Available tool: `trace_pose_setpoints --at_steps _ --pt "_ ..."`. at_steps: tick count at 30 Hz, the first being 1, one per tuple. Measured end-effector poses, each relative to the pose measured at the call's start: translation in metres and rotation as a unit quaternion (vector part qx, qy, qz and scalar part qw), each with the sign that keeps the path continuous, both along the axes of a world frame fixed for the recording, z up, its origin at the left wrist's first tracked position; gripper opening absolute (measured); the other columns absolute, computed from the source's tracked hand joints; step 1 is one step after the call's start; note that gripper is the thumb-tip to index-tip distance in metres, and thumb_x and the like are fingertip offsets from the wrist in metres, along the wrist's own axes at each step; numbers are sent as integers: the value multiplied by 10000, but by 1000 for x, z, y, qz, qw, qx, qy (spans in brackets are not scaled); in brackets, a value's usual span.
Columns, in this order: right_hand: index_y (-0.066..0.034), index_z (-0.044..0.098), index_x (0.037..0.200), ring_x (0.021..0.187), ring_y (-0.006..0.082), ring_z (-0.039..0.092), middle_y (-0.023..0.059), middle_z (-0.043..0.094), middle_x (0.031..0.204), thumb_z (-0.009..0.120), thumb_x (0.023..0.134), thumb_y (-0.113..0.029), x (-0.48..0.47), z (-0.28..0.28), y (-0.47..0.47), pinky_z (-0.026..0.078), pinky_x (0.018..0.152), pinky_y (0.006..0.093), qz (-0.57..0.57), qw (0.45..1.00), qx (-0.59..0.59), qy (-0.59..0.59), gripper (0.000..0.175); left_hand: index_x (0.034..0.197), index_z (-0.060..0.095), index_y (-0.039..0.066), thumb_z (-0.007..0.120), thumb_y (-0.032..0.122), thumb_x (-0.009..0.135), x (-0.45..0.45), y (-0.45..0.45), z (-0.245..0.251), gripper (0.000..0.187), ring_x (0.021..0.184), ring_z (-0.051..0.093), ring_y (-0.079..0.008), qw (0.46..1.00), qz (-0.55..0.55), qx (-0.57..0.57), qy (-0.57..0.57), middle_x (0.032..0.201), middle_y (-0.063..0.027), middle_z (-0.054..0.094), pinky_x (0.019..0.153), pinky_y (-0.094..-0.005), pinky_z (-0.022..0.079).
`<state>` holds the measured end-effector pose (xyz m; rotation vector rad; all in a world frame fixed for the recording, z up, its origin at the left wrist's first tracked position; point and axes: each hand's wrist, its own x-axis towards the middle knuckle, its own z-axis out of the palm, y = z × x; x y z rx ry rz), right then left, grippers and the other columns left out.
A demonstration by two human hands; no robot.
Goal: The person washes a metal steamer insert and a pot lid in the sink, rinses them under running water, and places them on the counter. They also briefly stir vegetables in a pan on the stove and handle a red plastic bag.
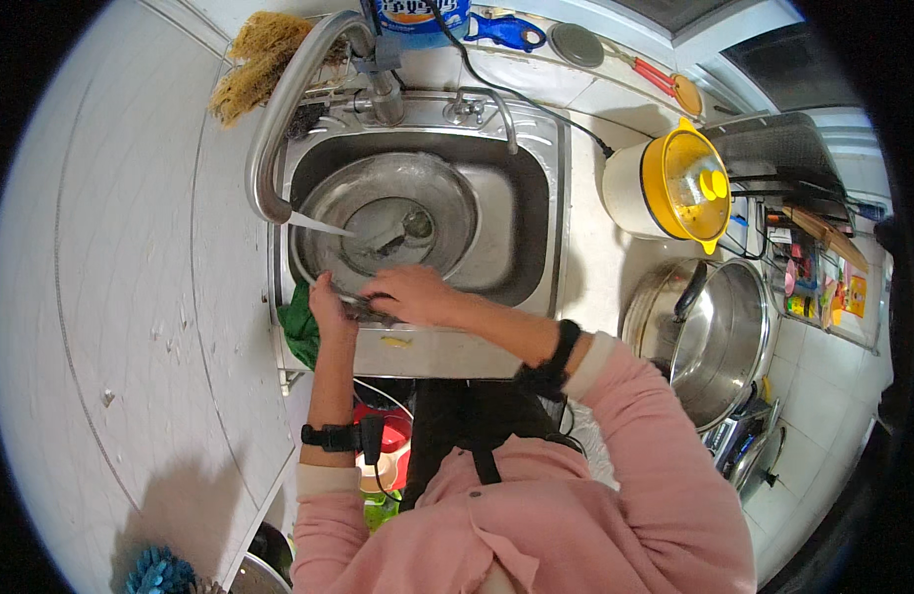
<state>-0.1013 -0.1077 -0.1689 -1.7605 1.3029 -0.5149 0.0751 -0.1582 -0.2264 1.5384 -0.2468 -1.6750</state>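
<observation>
Water runs from the curved metal faucet into a large round metal basin in the steel sink. Some dark thing, too unclear to name, lies in the water. At the basin's near edge, my left hand grips a dark, shiny object whose kind I cannot tell. My right hand is on the same object from the right, fingers bent over it; motion blurs it. A green cloth hangs over the sink's front left corner, beside my left wrist.
A yellow and white electric pot stands right of the sink, with a large steel pot nearer me. A second small faucet, a loofah and a black cable are at the back. A wall rises at left.
</observation>
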Motion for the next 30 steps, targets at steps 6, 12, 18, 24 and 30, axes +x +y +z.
trace_pose_setpoints --at_steps 6,12,18,24,30 --pt "-117 674 971 950 290 558 86 626 975 573 827 -245 -115 -30 6 481 794 419 154 940 -29 303 218 1094 504 18 550 188 827 28 -2 25 319 891 573 -255 993 -45 -33 -100 1031 -113 557 767 -412 484" --pt "-32 540 1028 942 294 551 122 550 1001 517 790 -81 -133 -67 -67 511 781 345 -193 917 -184 297 244 1062 485 13 550 189 832 33 2 61 296 925 537 -243 990 -120 20 -66 1000 -107 520 823 -378 444" --pt "-50 524 1192 1094 295 513 125 549 1186 537 766 -30 -66 -59 -129 460 914 366 -109 938 -272 187 427 1311 374 -14 592 245 780 7 0 85 629 1089 488 -302 955 -213 -19 -207 1212 -155 489 926 -433 392" --pt "-48 547 1127 1103 296 494 96 544 1158 580 737 -14 -20 -1 -136 438 935 377 71 913 -398 48 393 1202 512 -27 491 110 819 -25 -16 95 407 853 507 -157 929 -291 -116 -198 1017 -61 580 788 -275 400" --pt "-77 568 1103 1062 327 519 119 571 1098 591 749 -29 -95 -23 -143 444 900 413 -131 949 -239 159 358 1311 445 -31 472 140 803 -38 -27 89 537 938 560 -214 866 -329 -237 -294 1105 -157 600 867 -273 412"
